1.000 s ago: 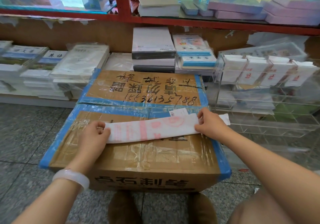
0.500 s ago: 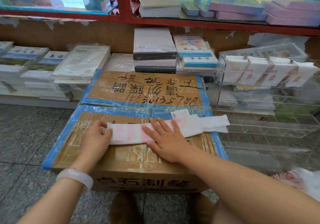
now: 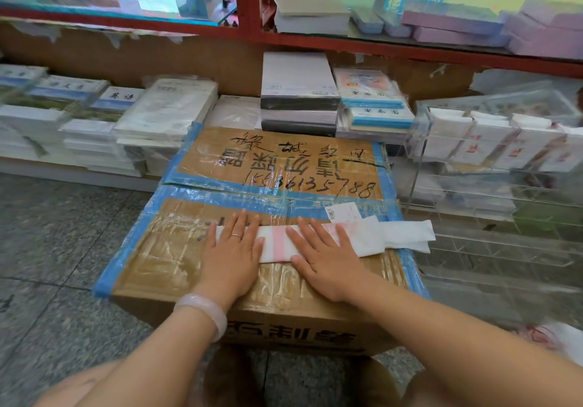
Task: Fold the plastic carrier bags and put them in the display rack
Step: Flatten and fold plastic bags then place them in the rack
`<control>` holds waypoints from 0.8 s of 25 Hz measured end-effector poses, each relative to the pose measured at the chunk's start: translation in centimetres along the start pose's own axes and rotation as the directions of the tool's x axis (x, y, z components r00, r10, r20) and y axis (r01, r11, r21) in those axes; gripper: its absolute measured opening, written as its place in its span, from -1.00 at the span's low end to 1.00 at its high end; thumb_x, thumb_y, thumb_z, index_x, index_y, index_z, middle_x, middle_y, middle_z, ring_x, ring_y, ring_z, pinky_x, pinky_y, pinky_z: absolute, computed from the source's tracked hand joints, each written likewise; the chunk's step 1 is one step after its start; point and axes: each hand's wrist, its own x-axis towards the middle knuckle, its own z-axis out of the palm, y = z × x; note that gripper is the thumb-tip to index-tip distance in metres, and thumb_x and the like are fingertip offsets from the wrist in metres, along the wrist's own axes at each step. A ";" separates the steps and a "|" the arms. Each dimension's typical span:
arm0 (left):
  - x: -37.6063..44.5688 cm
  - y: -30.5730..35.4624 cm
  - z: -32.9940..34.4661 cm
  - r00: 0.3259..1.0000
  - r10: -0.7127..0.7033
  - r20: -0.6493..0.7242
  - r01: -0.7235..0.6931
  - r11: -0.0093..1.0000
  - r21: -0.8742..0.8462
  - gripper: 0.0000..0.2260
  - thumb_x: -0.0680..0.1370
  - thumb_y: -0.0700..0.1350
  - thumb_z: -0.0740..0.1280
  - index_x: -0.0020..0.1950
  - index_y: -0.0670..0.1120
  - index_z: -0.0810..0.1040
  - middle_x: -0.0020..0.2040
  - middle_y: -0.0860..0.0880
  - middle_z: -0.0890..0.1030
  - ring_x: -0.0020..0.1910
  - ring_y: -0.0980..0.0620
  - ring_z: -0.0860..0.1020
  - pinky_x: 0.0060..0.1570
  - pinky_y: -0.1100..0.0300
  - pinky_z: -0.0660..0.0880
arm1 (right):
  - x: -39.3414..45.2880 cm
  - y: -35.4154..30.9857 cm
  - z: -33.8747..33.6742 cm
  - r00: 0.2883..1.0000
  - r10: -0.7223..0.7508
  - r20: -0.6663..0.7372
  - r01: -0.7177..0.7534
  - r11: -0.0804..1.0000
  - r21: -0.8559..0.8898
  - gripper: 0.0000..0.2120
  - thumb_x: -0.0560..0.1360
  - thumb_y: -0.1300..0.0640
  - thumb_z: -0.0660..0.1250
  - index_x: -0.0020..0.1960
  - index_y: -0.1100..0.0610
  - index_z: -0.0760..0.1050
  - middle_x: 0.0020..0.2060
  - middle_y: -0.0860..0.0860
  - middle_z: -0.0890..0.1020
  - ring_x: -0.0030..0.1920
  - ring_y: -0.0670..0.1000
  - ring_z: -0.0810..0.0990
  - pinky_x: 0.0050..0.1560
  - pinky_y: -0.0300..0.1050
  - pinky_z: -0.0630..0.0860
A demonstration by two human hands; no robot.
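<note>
A white plastic carrier bag (image 3: pixel 362 238) with red print lies folded into a long strip across the top of a taped cardboard box (image 3: pixel 277 167). Its handle end sticks out past the box's right edge. My left hand (image 3: pixel 233 250) lies flat on the strip's left end, fingers straight. My right hand (image 3: pixel 325 258) presses flat on the middle of the strip, fingers spread. A clear acrylic display rack (image 3: pixel 492 167) stands to the right of the box; its top tier holds several folded white bags (image 3: pixel 485 141).
Stacks of wrapped books (image 3: pixel 164 116) and notebooks (image 3: pixel 299 91) line the low shelf behind the box. A red shelf frame (image 3: pixel 249 3) rises above. Grey tiled floor (image 3: pixel 50 249) lies to the left. More loose white bags (image 3: pixel 555 337) lie at the lower right.
My left hand opened out from the strip's left end and now lies flat on it. My right hand slid from the right end to the strip's middle, then a little rightward.
</note>
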 end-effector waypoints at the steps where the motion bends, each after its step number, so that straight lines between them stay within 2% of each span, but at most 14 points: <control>1: -0.2 -0.8 0.0 0.998 -0.059 0.006 0.059 0.998 -0.028 -0.51 0.62 0.08 -0.28 0.53 0.00 -0.24 0.54 -0.01 -0.23 0.51 0.06 -0.24 0.47 -0.03 -0.24 | -0.4 0.7 -0.3 1.000 0.020 0.008 -0.020 1.000 -0.011 -0.09 0.16 -0.32 -0.63 0.51 -0.11 -0.35 0.47 -0.12 -0.36 0.49 -0.07 -0.35 0.41 0.11 -0.38; 3: -0.7 -1.6 -0.3 0.990 -0.138 0.026 0.140 0.987 -0.077 -0.52 0.64 0.04 -0.21 0.54 -0.04 -0.22 0.54 -0.02 -0.23 0.51 0.05 -0.23 0.47 -0.03 -0.21 | -1.4 2.7 -0.7 0.995 0.096 0.019 -0.095 0.995 -0.030 -0.16 0.25 -0.32 -0.58 0.50 -0.10 -0.36 0.44 -0.13 -0.39 0.49 -0.06 -0.34 0.41 0.14 -0.36; 6: -1.0 -1.5 -0.3 0.982 -0.177 0.058 0.183 0.977 -0.107 -0.51 0.64 0.03 -0.20 0.54 -0.07 -0.21 0.54 -0.03 -0.24 0.51 0.04 -0.23 0.47 -0.06 -0.21 | -3.4 6.5 -1.2 0.962 0.271 0.038 -0.267 0.959 -0.092 -0.44 0.59 -0.20 -0.31 0.51 -0.05 -0.36 0.49 -0.06 -0.34 0.50 -0.03 -0.32 0.43 0.18 -0.33; 8: -1.0 -1.3 -0.5 0.979 -0.193 0.071 0.200 0.974 -0.104 -0.51 0.64 0.04 -0.21 0.54 -0.08 -0.21 0.54 -0.03 -0.23 0.52 0.03 -0.23 0.46 -0.11 -0.22 | -4.9 8.9 -1.5 0.923 0.383 0.036 -0.376 0.918 -0.125 -0.46 0.62 -0.15 -0.25 0.51 -0.03 -0.35 0.51 -0.04 -0.30 0.50 -0.02 -0.31 0.42 0.20 -0.34; 11: -1.1 -0.7 -1.5 0.978 -0.208 0.028 0.209 0.978 -0.026 -0.50 0.64 0.06 -0.21 0.54 -0.08 -0.18 0.55 -0.03 -0.20 0.52 0.02 -0.22 0.39 -0.22 -0.27 | -6.8 10.1 -2.3 0.875 0.482 -0.034 -0.484 0.873 -0.066 -0.47 0.63 -0.13 -0.22 0.53 -0.02 -0.29 0.53 -0.01 -0.25 0.51 -0.02 -0.28 0.44 0.18 -0.31; 12: -1.2 -0.2 -1.9 0.984 -0.175 -0.006 0.176 0.984 0.023 -0.50 0.64 0.06 -0.20 0.54 -0.08 -0.18 0.55 -0.03 -0.19 0.52 0.02 -0.22 0.37 -0.22 -0.32 | -7.2 9.6 -2.6 0.888 0.450 -0.094 -0.456 0.888 -0.063 -0.47 0.64 -0.11 -0.18 0.54 -0.01 -0.26 0.53 0.01 -0.22 0.52 -0.01 -0.25 0.45 0.16 -0.26; 14: -1.4 0.8 -2.1 0.997 -0.034 -0.067 0.040 0.996 0.082 -0.52 0.64 0.03 -0.17 0.55 -0.03 -0.16 0.56 0.00 -0.12 0.52 0.06 -0.18 0.27 -0.18 -0.49 | -7.7 7.0 -3.1 0.946 0.269 -0.178 -0.284 0.957 -0.063 -0.45 0.64 -0.07 -0.07 0.55 0.01 -0.18 0.54 0.04 -0.15 0.53 0.04 -0.13 0.48 0.09 -0.10; 15: -1.5 1.3 -2.3 0.996 0.018 -0.085 -0.012 0.997 0.071 -0.53 0.65 0.02 -0.15 0.55 -0.01 -0.12 0.56 0.02 -0.01 0.53 0.07 -0.10 0.23 -0.14 -0.54 | -7.9 5.2 -3.0 0.972 0.158 -0.176 -0.168 0.985 -0.043 -0.44 0.64 -0.07 -0.02 0.55 0.00 -0.14 0.54 0.06 -0.11 0.53 0.06 -0.06 0.47 0.05 -0.02; 16: -1.5 1.6 -2.2 0.995 0.038 -0.096 -0.034 0.998 0.050 -0.55 0.65 0.01 -0.12 0.55 0.00 -0.03 0.53 0.01 0.15 0.52 0.06 0.03 0.27 -0.14 -0.51 | -8.1 3.4 -2.7 0.987 0.059 -0.149 -0.064 0.998 -0.026 -0.43 0.62 -0.08 0.02 0.55 -0.01 -0.11 0.54 0.07 -0.08 0.52 0.08 -0.01 0.46 0.04 0.02; 17: -1.7 1.7 -2.4 0.991 0.036 -0.130 -0.034 0.999 0.023 -0.57 0.65 0.01 -0.09 0.52 0.00 0.11 0.45 -0.01 0.33 0.46 0.03 0.21 0.36 -0.16 -0.35 | -8.2 1.8 -2.2 0.994 -0.023 -0.107 0.021 1.000 -0.020 -0.41 0.61 -0.12 0.05 0.55 -0.03 -0.11 0.54 0.07 -0.08 0.52 0.10 -0.01 0.46 0.06 0.02; 18: -2.0 1.7 -2.5 0.982 0.029 -0.187 -0.029 1.000 0.002 -0.61 0.64 0.00 -0.06 0.44 -0.02 0.28 0.31 -0.02 0.49 0.33 -0.01 0.39 0.37 -0.15 -0.09 | -8.2 0.5 -1.6 0.994 -0.088 -0.058 0.086 0.996 -0.032 -0.37 0.59 -0.17 0.06 0.55 -0.05 -0.14 0.54 0.08 -0.09 0.52 0.12 -0.05 0.46 0.12 -0.03; 19: -2.3 1.6 -2.7 0.964 0.035 -0.264 -0.039 0.999 -0.008 -0.65 0.63 -0.01 -0.04 0.29 -0.03 0.43 0.13 -0.03 0.60 0.16 -0.05 0.52 0.28 -0.09 0.13 | -8.0 -0.3 -1.0 0.992 -0.126 -0.011 0.125 0.991 -0.055 -0.32 0.58 -0.21 0.08 0.54 -0.06 -0.19 0.54 0.08 -0.12 0.52 0.13 -0.11 0.46 0.19 -0.09; 20: -2.8 1.4 -3.2 0.959 0.050 -0.277 -0.050 0.999 0.007 -0.70 0.62 -0.01 -0.02 0.10 -0.02 0.49 -0.04 -0.01 0.62 -0.01 -0.06 0.56 0.14 -0.01 0.26 | -7.8 -0.7 -0.5 0.989 -0.142 0.028 0.144 0.986 -0.080 -0.26 0.55 -0.24 0.11 0.54 -0.07 -0.23 0.54 0.09 -0.16 0.52 0.14 -0.18 0.46 0.25 -0.14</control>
